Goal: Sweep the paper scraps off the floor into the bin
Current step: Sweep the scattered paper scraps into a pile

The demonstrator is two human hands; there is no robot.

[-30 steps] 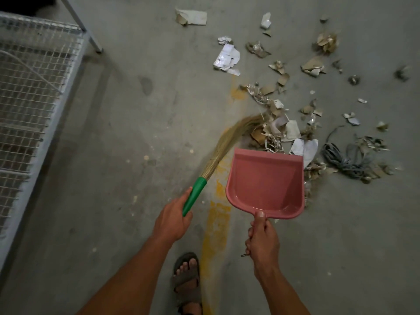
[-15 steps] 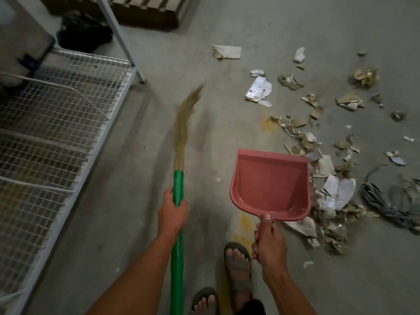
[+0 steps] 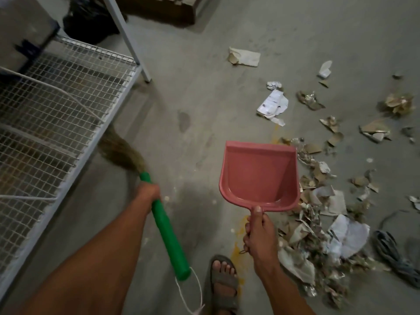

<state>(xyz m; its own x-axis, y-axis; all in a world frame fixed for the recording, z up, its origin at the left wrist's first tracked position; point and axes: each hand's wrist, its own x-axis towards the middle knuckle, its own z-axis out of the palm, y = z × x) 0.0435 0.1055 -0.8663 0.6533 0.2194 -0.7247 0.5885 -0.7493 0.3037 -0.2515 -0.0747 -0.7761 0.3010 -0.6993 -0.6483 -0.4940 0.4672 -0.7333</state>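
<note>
- left hand [image 3: 147, 191]: i see it at 8 o'clock, fingers wrapped round the green broom handle [image 3: 168, 235]; bristles [image 3: 120, 151] point toward 10 o'clock, by the wire rack [image 3: 56, 105].
- right hand [image 3: 259, 233]: at 5 o'clock, clamped on the pink dustpan [image 3: 259, 176] handle, thumb on top; i see nothing in the pan.
- paper scraps [image 3: 318, 223]: on the concrete floor [image 3: 193, 98], piled just beside the pan at 4 o'clock, scattered on to 2 o'clock.
- sandalled foot [image 3: 223, 283]: 6 o'clock.
</note>
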